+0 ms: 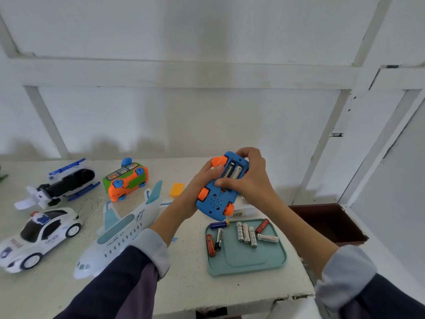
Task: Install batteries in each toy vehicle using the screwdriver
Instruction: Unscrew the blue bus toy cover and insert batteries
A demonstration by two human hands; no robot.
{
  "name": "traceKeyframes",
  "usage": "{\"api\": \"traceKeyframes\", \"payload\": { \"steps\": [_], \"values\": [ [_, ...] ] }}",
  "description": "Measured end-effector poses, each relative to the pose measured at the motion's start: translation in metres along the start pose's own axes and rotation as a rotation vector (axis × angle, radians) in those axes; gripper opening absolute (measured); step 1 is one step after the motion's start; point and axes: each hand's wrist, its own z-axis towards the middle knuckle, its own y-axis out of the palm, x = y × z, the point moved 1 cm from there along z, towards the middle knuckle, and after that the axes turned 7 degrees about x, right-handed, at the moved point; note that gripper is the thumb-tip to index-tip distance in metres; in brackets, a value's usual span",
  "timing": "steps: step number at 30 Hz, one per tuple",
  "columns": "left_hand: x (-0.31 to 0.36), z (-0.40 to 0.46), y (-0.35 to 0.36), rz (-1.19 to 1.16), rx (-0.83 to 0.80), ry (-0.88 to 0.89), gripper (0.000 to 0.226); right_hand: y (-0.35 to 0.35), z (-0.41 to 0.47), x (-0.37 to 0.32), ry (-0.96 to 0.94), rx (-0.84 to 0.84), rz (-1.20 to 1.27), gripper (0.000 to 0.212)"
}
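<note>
A blue toy car (215, 202) with orange wheels is held upside down above the table. Its battery bay is uncovered and two batteries (232, 172) lie inside. My left hand (200, 180) grips the car from the left side. From the right, my right hand (247, 174) curls over the car, its thumb pressing at the near end of the batteries. An orange battery cover (177, 189) lies on the table behind the car. Several loose batteries (246, 232) lie in a teal tray (248, 263). No screwdriver can be made out.
On the white table's left part are a white toy airplane (119, 231), a police car (39, 236), a black-and-blue helicopter (62, 183) and a green-and-orange bus (125, 180) on its side. A brown bin (331, 223) stands at the right, beyond the table's edge.
</note>
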Motion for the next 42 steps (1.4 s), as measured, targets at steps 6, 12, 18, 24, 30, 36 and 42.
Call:
{"api": "traceKeyframes", "payload": {
  "steps": [6,12,18,24,30,36,42],
  "values": [
    [0.031,-0.008,-0.037,0.061,0.106,0.110,0.060,0.013,0.013,-0.008,0.008,-0.115,0.123,0.042],
    [0.053,-0.036,-0.098,-0.208,-0.058,0.164,0.065,0.047,0.004,-0.009,0.007,-0.028,0.107,0.004],
    [0.049,-0.068,-0.127,-0.221,0.043,0.196,0.059,0.094,-0.014,0.012,-0.107,-0.469,-0.245,0.005],
    [0.041,-0.078,-0.140,-0.242,0.088,0.191,0.066,0.123,-0.010,0.026,-0.157,-0.592,-0.424,0.010],
    [0.039,-0.083,-0.142,-0.293,0.093,0.196,0.045,0.134,0.019,0.032,-0.123,-0.570,-0.480,0.012],
    [0.040,-0.073,-0.145,-0.300,0.113,0.177,0.047,0.150,0.055,0.038,-0.063,-0.610,-0.631,0.016],
    [0.040,-0.071,-0.144,-0.305,0.171,0.187,0.052,0.186,0.069,0.053,0.184,-0.648,-0.736,0.010]
  ]
}}
